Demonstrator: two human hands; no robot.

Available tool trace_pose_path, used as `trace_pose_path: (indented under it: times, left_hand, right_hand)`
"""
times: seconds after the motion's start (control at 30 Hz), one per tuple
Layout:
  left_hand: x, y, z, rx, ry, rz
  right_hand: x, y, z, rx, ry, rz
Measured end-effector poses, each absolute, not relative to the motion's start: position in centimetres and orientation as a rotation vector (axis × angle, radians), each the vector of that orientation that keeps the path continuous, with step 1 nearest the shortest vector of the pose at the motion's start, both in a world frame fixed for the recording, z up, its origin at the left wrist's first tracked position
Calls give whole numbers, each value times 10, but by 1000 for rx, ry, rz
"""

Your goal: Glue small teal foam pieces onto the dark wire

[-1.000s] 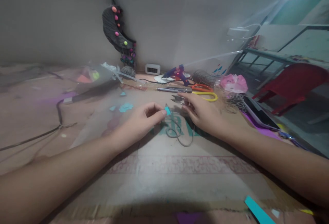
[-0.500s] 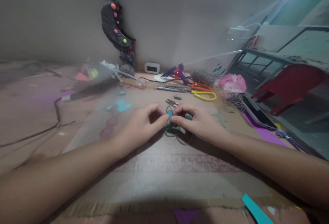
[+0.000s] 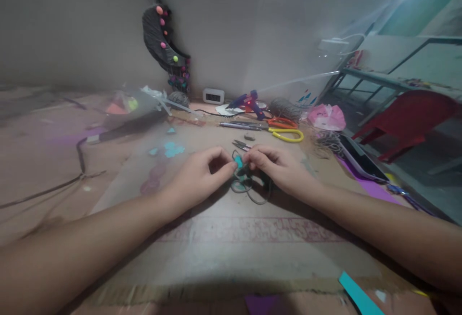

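My left hand [image 3: 212, 170] pinches a small teal piece [image 3: 238, 161] between thumb and fingertips, over the middle of the board. Close on its right, my right hand [image 3: 272, 163] has thumb and fingers pressed together at the grey cord [image 3: 260, 203] beside that piece. Loops of the cord hang below both hands, with more teal bits among them. Small snips [image 3: 241, 145] lie just beyond the fingertips, their handles hidden behind my right hand. Several teal cut-outs [image 3: 173, 150] rest to the left.
Yellow-handled scissors [image 3: 288, 135], orange-handled scissors [image 3: 283, 123], a glue gun [image 3: 249, 103] and a white clock [image 3: 213, 96] stand along the back. A phone [image 3: 363, 158] and pink bag [image 3: 327, 117] are at right. A teal strip [image 3: 361, 295] lies at the front edge.
My right hand has shifted slightly right and its fingers have curled in more. The cord loops below the hands have spread and show more clearly. My left hand has barely moved.
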State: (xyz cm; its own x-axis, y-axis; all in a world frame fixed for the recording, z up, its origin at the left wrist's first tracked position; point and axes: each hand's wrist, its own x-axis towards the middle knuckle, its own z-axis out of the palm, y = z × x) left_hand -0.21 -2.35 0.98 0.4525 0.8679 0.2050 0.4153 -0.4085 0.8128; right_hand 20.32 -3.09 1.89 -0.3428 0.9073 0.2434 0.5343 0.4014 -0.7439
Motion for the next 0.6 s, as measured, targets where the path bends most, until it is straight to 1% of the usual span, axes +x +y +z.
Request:
trace_pose_path:
  times: [0.2, 0.4, 0.6]
  left_hand:
    - [-2, -25, 11, 2055, 1075, 776]
    - [-3, -23, 7, 1929, 1013, 882]
    - [-2, -19, 6, 1990, 906, 798]
  right_hand:
    - [200, -31, 19, -1272, -2001, 713]
    - [199, -34, 17, -1262, -2065, 650]
    - [199, -35, 16, -1219, -2109, 606]
